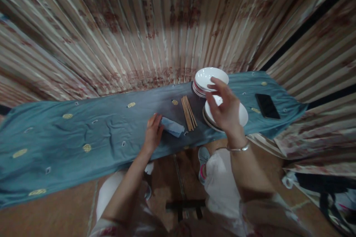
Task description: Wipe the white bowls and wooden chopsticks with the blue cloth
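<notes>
A folded light-blue cloth lies on the table's front half. My left hand has its fingers closed around the left end of it. My right hand is held over the white dishes with fingers apart and nothing in them. Beneath it is a shorter stack of white plates, partly hidden by the hand. Just behind stands a taller stack of white bowls, which the fingertips overlap in view; I cannot tell if they touch. Several wooden chopsticks lie side by side between the cloth and the dishes.
A teal patterned tablecloth covers the long, narrow table. A black phone lies near its right end. Pleated curtains hang behind and at both sides. Under the front edge are my legs and a dark stool-like frame. Dark bags lie at lower right.
</notes>
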Tool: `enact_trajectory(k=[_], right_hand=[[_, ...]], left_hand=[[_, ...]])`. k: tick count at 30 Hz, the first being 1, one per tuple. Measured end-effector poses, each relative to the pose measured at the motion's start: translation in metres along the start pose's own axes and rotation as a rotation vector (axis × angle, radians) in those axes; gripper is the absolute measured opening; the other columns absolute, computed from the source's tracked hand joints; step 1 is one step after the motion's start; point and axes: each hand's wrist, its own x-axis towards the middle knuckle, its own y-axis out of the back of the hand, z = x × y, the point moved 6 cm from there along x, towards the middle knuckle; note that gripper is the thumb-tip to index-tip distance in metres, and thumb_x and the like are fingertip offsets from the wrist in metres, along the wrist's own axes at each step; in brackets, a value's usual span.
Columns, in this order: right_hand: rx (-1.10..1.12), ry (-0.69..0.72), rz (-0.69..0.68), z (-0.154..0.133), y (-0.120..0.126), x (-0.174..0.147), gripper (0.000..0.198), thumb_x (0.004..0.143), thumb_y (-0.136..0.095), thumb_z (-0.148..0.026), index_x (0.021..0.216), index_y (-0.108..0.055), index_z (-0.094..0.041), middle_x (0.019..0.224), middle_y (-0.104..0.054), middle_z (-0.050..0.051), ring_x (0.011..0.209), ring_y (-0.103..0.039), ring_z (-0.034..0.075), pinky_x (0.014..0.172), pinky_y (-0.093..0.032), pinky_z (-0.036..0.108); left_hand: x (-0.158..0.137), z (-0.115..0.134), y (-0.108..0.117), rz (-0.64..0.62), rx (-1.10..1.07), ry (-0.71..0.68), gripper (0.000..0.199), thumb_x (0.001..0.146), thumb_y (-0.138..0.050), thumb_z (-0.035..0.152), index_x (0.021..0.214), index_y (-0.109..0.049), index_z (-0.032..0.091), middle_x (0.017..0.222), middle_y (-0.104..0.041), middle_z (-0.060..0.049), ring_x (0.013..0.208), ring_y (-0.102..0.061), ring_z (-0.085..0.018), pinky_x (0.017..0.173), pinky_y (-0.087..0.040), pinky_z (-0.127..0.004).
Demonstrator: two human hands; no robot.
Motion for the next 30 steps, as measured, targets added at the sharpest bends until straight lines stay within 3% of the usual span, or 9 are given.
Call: enact_trajectory(k=[3, 7, 10, 13, 15, 17, 25, 28, 30], right_hand=[[-0.144, -0.112, 0.132, 0.059, 0.048, 0.001, 0.045, 0.089, -0.049, -0.039, 0.13, -0.048, -0.022, 0.125, -0.059, 0.011, 0.107, -0.061, 0.024, 0.091, -0.05, 0.042], [-0.448, -0.339, 0.239, 0.155, 0.104, -0.027, 0.055, 0.087, -0.045, -0.043, 0.133, -0.042, -0.014, 0.126, -0.056, 0.018, 0.111, -0.058, 0.029, 0.095, -0.045, 0.049], [-0.721, -0.539, 0.131, 0.215, 0.128, -0.054, 0.072, 0.082, -0.049, -0.049, 0.137, -0.034, -0.004, 0.136, -0.042, 0.029, 0.128, -0.04, 0.038, 0.102, -0.034, 0.054], [-0.888, -0.818, -0.028, 0.257, 0.14, -0.077, 0.088, 0.08, -0.049, -0.058, 0.143, -0.023, -0.003, 0.141, -0.033, 0.031, 0.132, -0.033, 0.043, 0.102, -0.028, 0.059], [-0.92, -0.97, -0.12, 0.274, 0.143, -0.087, 0.095, 0.078, -0.047, -0.065, 0.144, -0.02, -0.002, 0.14, -0.032, 0.033, 0.134, -0.029, 0.044, 0.104, -0.025, 0.058], [-0.914, -1.025, -0.204, 0.285, 0.141, -0.09, 0.094, 0.078, -0.045, -0.068, 0.143, -0.024, -0.003, 0.138, -0.035, 0.034, 0.132, -0.031, 0.045, 0.103, -0.024, 0.058], [-0.961, -1.118, -0.129, 0.306, 0.154, -0.089, 0.068, 0.083, -0.05, -0.054, 0.132, -0.041, -0.007, 0.135, -0.042, 0.034, 0.131, -0.036, 0.04, 0.1, -0.028, 0.054], [-0.856, -1.071, -0.004, 0.31, 0.161, -0.086, 0.05, 0.07, -0.067, -0.05, 0.102, -0.054, -0.014, 0.125, -0.05, 0.035, 0.127, -0.04, 0.043, 0.097, -0.025, 0.061], [-0.744, -1.014, 0.097, 0.31, 0.167, -0.085, 0.041, 0.056, -0.077, -0.049, 0.072, -0.048, -0.023, 0.109, -0.059, 0.031, 0.119, -0.047, 0.044, 0.094, -0.026, 0.063]], left_hand=[[-0.001, 0.014, -0.009, -0.041, 0.02, -0.119, 0.035, 0.092, -0.043, 0.024, 0.124, -0.054, 0.02, 0.137, -0.05, -0.014, 0.135, -0.037, -0.027, 0.109, -0.035, -0.053], [-0.004, 0.029, -0.023, -0.131, 0.064, -0.225, 0.034, 0.094, -0.039, 0.025, 0.122, -0.057, 0.019, 0.133, -0.054, -0.013, 0.138, -0.034, -0.025, 0.109, -0.036, -0.052], [-0.005, 0.034, -0.029, -0.184, 0.129, -0.232, 0.033, 0.093, -0.041, 0.025, 0.121, -0.058, 0.018, 0.133, -0.055, -0.013, 0.138, -0.033, -0.026, 0.108, -0.036, -0.053], [-0.003, 0.037, -0.03, -0.224, 0.201, -0.212, 0.032, 0.092, -0.044, 0.025, 0.12, -0.059, 0.018, 0.132, -0.055, -0.012, 0.137, -0.034, -0.027, 0.107, -0.036, -0.053], [-0.002, 0.037, -0.029, -0.252, 0.237, -0.19, 0.032, 0.09, -0.048, 0.024, 0.119, -0.059, 0.017, 0.13, -0.057, -0.012, 0.135, -0.036, -0.028, 0.107, -0.035, -0.052], [-0.001, 0.038, -0.026, -0.272, 0.257, -0.166, 0.033, 0.088, -0.052, 0.024, 0.119, -0.059, 0.017, 0.127, -0.059, -0.011, 0.133, -0.038, -0.029, 0.107, -0.034, -0.051], [0.001, 0.038, -0.016, -0.294, 0.275, -0.128, 0.034, 0.085, -0.056, 0.024, 0.118, -0.06, 0.021, 0.122, -0.061, -0.01, 0.129, -0.042, -0.029, 0.107, -0.033, -0.054], [0.0, 0.038, -0.015, -0.291, 0.268, -0.126, 0.034, 0.085, -0.056, 0.024, 0.118, -0.06, 0.022, 0.121, -0.062, -0.01, 0.127, -0.044, -0.029, 0.107, -0.031, -0.056], [0.0, 0.039, -0.015, -0.283, 0.269, -0.119, 0.033, 0.085, -0.056, 0.023, 0.117, -0.061, 0.023, 0.12, -0.063, -0.01, 0.127, -0.045, -0.03, 0.107, -0.03, -0.057]])
